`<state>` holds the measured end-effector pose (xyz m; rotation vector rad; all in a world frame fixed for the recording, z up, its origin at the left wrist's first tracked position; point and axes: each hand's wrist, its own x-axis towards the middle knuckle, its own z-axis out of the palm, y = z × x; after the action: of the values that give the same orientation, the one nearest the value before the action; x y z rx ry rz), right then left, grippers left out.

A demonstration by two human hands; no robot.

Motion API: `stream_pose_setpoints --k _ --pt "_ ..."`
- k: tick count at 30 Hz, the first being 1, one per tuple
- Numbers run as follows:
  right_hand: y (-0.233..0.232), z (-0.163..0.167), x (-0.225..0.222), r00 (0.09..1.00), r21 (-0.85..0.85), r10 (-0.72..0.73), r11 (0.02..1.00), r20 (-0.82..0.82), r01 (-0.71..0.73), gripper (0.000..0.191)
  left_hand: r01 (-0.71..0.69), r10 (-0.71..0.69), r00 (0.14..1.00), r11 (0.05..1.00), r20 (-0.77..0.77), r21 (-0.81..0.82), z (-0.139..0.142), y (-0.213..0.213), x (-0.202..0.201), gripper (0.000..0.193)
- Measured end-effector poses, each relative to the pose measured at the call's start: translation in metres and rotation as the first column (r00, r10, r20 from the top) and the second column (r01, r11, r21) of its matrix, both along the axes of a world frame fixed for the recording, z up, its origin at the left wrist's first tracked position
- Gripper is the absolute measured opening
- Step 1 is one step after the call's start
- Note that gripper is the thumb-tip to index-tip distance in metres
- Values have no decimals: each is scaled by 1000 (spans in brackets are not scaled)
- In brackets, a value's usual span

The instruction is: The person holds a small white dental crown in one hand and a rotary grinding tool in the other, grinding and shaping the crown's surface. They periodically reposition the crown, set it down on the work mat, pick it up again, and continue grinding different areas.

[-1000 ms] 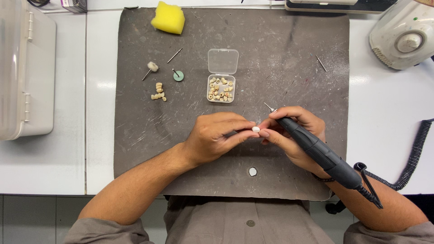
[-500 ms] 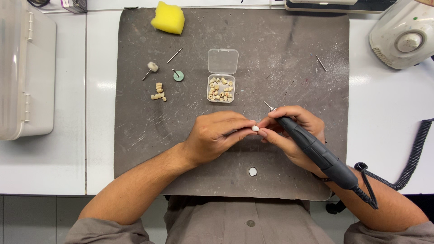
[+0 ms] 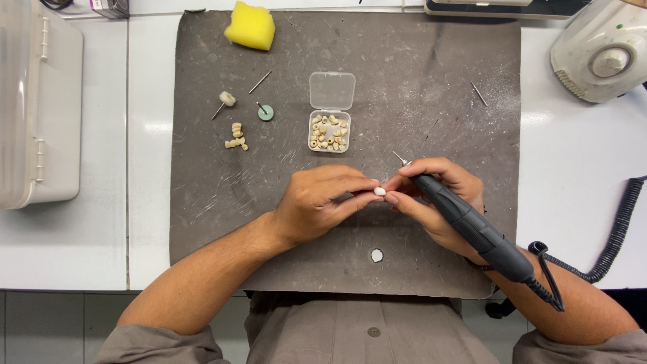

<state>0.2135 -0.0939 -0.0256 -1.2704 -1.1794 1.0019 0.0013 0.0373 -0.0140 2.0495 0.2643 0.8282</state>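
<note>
Your left hand [image 3: 317,202] pinches a small white tooth-shaped piece [image 3: 380,191] at its fingertips, thumb and forefinger clamped on it, and the fingertips of your right hand [image 3: 438,195] meet it from the other side. That right hand is wrapped shut around a dark rotary handpiece [image 3: 472,226], held like a pen. Its long axis runs on a diagonal from the coiled cord [image 3: 606,256] low on your right up toward the thin bur tip [image 3: 399,158], which points away from you, just above your fingers and past the piece rather than on it. You appear to be checking or turning the piece between passes; bringing the bur back would call for a steady pinch and a small tilt of the tip. Beyond your fingers lies a clear box of small beige pieces [image 3: 329,125], on the grey mat [image 3: 438,81].
</note>
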Motion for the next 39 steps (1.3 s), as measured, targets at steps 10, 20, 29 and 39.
stream_pose_setpoints --k 10,20,29,39 --pt "4 5 -4 1000 -54 -25 998 18 26 32 2 -2 1000 1000 -7 25 2 -2 1 24" --pt "0 4 -4 1000 -47 -26 999 -14 25 31 47 -47 999 999 6 -23 2 -2 0 24" --pt "-2 3 -2 999 11 -33 999 11 33 32 41 -40 999 999 -22 15 0 -2 3 23" --pt "-2 7 -3 974 120 23 993 -227 4 27 3 -3 1000 999 13 -32 2 -3 2 23"
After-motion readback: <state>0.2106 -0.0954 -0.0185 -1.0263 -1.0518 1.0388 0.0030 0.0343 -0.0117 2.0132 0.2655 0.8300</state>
